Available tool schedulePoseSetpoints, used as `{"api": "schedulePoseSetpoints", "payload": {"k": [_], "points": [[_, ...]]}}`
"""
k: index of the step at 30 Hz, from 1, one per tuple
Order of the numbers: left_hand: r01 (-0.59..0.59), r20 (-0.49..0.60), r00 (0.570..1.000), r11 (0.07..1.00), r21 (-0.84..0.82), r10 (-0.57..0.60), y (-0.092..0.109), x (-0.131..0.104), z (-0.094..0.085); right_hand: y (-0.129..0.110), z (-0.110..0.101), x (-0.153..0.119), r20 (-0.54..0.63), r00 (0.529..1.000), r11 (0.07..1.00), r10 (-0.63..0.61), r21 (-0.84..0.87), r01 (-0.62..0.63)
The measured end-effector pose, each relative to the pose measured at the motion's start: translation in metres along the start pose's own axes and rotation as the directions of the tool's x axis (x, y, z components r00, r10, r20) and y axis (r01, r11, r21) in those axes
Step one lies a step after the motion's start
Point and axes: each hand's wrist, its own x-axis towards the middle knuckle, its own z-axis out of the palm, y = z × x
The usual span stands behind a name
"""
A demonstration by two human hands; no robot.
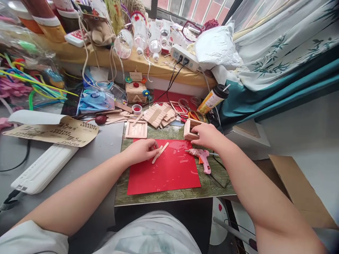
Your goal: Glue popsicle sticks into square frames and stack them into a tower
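Note:
My left hand (144, 151) is closed, its thumb and fingertips pinching a wooden stick at the left part of a red sheet (172, 176). Another craft stick (164, 147) lies on the sheet right beside those fingertips. At the sheet's back right corner, my right hand (206, 135) grips the right side of a small open box built of stacked sticks (187, 130), some fingertips inside it. A pink glue gun (202, 157) lies on its side at the sheet's right edge, below my right hand.
Behind the sheet are a square stick frame (136, 129), bundled craft sticks (156, 115), a decorated stick box (136, 92) and a drink cup (214, 98). Sandpaper (79, 132) and a white power strip (45, 169) lie at left. Bottles (154, 40) line the sill.

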Motion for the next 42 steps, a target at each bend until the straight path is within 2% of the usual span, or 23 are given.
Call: {"api": "schedulePoseSetpoints", "payload": {"k": [5, 8, 13, 22, 33, 42], "points": [[-0.042, 0.017, 0.999, 0.998, 0.036, 0.042, -0.004, 0.0, -0.003, -0.012, 0.009, 0.017, 0.197, 0.974, 0.975, 0.111, -0.213, -0.068], [-0.049, 0.02, 0.999, 0.998, 0.033, 0.048, -0.007, 0.001, -0.003, -0.014, 0.014, 0.023, 0.252, 0.953, 0.952, 0.168, -0.292, -0.091], [-0.062, 0.009, 0.998, 0.997, 0.046, 0.062, -0.008, 0.001, -0.003, -0.012, 0.02, 0.024, 0.272, 0.943, 0.934, 0.194, -0.344, -0.093], [-0.061, 0.013, 0.998, 0.996, 0.057, 0.06, -0.006, -0.003, -0.004, -0.004, 0.017, 0.018, 0.276, 0.941, 0.927, 0.198, -0.364, -0.089], [-0.063, 0.024, 0.998, 0.996, 0.056, 0.062, -0.007, 0.0, -0.002, -0.011, 0.005, 0.008, 0.253, 0.958, 0.958, 0.133, -0.281, -0.059], [-0.067, 0.031, 0.997, 0.996, 0.065, 0.065, -0.004, -0.003, -0.004, -0.008, 0.003, 0.008, 0.264, 0.959, 0.967, 0.104, -0.254, -0.035]]}}
